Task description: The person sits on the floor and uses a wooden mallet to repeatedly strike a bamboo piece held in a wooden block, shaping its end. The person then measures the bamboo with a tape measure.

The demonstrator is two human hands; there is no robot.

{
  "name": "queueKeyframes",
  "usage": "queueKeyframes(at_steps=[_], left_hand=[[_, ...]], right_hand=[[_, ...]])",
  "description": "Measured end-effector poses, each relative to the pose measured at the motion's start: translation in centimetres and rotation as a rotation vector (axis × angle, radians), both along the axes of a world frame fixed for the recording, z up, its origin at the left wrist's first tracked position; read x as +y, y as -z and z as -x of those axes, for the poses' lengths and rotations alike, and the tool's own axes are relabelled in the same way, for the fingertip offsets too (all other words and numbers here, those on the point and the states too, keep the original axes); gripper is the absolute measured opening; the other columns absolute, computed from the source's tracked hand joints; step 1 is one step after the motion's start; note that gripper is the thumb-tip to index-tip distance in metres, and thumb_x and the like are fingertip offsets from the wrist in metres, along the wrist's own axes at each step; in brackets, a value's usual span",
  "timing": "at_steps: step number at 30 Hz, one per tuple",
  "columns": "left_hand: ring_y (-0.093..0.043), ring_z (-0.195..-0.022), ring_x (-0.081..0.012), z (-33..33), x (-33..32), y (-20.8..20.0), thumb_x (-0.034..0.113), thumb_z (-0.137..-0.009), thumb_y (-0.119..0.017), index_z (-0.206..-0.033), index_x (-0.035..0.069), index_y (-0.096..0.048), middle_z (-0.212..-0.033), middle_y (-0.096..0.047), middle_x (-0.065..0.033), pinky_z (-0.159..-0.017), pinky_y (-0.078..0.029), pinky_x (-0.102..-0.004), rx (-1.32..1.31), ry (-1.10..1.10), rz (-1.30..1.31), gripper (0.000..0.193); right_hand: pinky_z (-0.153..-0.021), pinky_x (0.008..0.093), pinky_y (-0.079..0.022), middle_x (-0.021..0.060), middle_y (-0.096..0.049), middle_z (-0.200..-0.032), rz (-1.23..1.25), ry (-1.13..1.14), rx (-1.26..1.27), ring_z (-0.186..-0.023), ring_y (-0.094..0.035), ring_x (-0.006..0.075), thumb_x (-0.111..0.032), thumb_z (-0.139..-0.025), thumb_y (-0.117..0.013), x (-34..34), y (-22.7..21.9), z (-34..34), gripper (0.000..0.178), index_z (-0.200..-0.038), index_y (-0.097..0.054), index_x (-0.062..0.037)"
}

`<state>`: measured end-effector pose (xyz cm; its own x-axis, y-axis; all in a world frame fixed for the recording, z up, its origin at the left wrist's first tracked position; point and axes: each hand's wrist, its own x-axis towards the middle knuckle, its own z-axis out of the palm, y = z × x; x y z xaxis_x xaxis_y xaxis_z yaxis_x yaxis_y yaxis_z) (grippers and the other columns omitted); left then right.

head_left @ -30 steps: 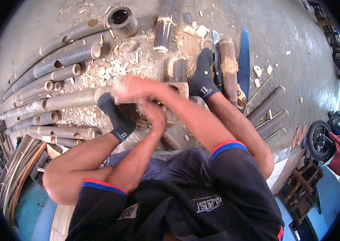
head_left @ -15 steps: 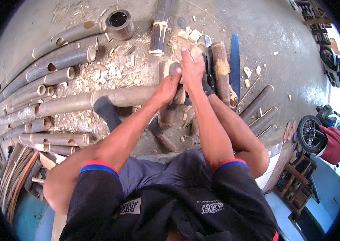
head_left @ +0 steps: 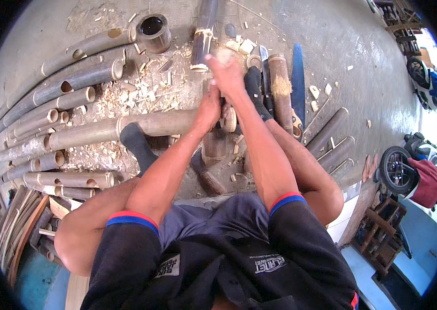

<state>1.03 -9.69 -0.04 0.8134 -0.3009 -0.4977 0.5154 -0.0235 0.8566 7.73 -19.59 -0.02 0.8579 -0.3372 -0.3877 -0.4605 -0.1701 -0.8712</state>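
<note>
My left hand [head_left: 208,109] is closed at the right end of a long bamboo tube [head_left: 156,123] lying across in front of me. A dark narrow thing shows beside its fingers, too hidden to name. Just above it, my right hand [head_left: 228,76] is curled and smeared by motion. A pale blurred shape shows at its far side, and I cannot make out what it is. Beneath the tube's right end is a thick short bamboo piece [head_left: 213,147]. A curved dark-handled tool [head_left: 208,173] lies nearer my lap. My feet, in dark socks [head_left: 138,143], are on either side.
Several bamboo tubes with cut holes [head_left: 79,75] lie at left among pale chips [head_left: 110,98]. A bamboo cup of dark liquid [head_left: 159,39] stands behind. Right of my hands lie a knife [head_left: 264,57], a bamboo piece with fibres [head_left: 280,85] and a blue-bladed saw [head_left: 298,77]. A motorcycle [head_left: 425,183] stands far right.
My right hand has moved left, to above my left hand, and is now blurred. The left hand has shifted slightly left and nearer to me.
</note>
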Motion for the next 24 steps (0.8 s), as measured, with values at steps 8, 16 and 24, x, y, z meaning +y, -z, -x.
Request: queueKeyframes(at_steps=[8,16,24], left_hand=[[-0.069,-0.097,-0.0389,-0.1,-1.0,1.0,0.081,-0.098,-0.015,-0.113,-0.005,-0.07,-0.094,-0.072,-0.0271,-0.09,-0.05,-0.0495,-0.28,0.804,-0.257,0.104],[-0.065,-0.074,-0.0351,-2.6,-1.5,-7.5,0.088,-0.091,-0.007,-0.08,-0.003,-0.073,-0.07,-0.064,-0.0213,-0.077,-0.05,-0.0516,-0.587,0.705,-0.339,0.113],[-0.067,-0.078,-0.0468,0.0,-2.3,-16.2,0.08,-0.098,-0.013,-0.07,-0.004,-0.069,-0.071,-0.064,-0.03,-0.078,-0.051,-0.0547,-0.783,0.988,-0.521,0.105]], right_hand=[[-0.067,0.0334,-0.051,0.0055,-0.061,-0.089,-0.339,0.68,-0.246,-0.077,-0.059,0.0155,-0.029,-0.097,-0.072,-3.3,-2.2,11.2,0.032,-0.108,-0.056,-0.0034],[-0.116,0.0491,-0.036,0.0295,-0.05,-0.142,0.454,0.518,-0.35,-0.133,-0.05,0.0383,-0.035,-0.08,-0.088,-5.6,-10.2,16.8,0.112,-0.159,-0.019,0.0065],[-0.114,0.0567,-0.035,0.0243,-0.063,-0.124,1.303,-0.3,-0.092,-0.122,-0.06,0.0356,-0.047,-0.084,-0.077,-4.5,-18.7,21.9,0.078,-0.145,-0.048,-0.0087]])
